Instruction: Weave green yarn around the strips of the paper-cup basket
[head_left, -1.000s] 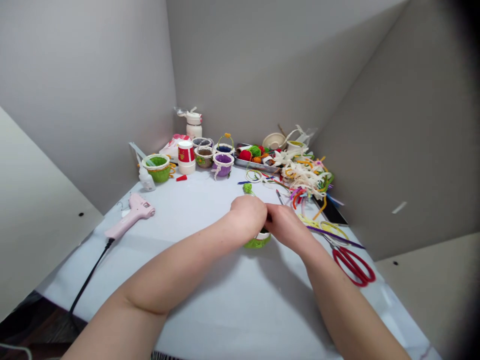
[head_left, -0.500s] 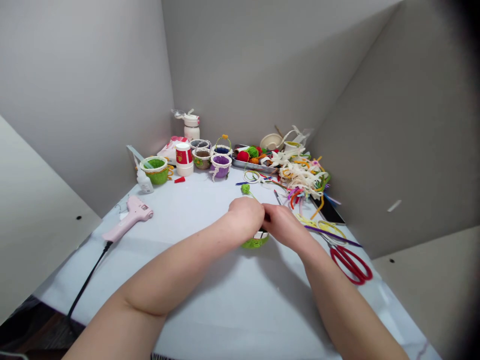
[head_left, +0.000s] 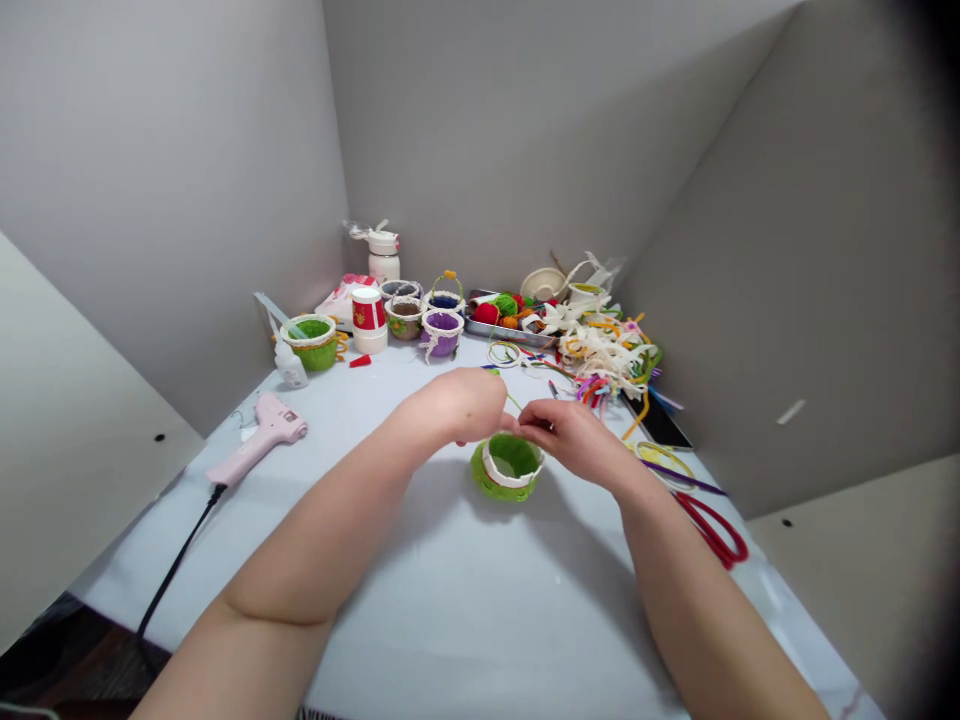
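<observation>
A small green basket [head_left: 498, 489] with a white rim sits on the table below my hands. At its far rim, my right hand [head_left: 574, 438] is closed in a pinch. A thin green strand [head_left: 514, 401] runs down to its fingertips. Curled above the basket's far left side, my left hand [head_left: 474, 402] is closed, with its fingertips meeting the right ones. Most of its fingers are turned away, so what they grip is hidden.
A pink glue gun [head_left: 262, 437] with a black cord lies left. Red-handled scissors [head_left: 712, 530] lie right. Behind stand a green basket [head_left: 313, 350], a purple basket [head_left: 442, 337], a red-and-white container [head_left: 368, 318], a yarn tray [head_left: 514, 334] and a pile of pale strips [head_left: 600, 345].
My left hand has shifted left and slightly up, and my right hand a little right. More of the basket's white rim and inside now shows. The green ball is now mostly hidden.
</observation>
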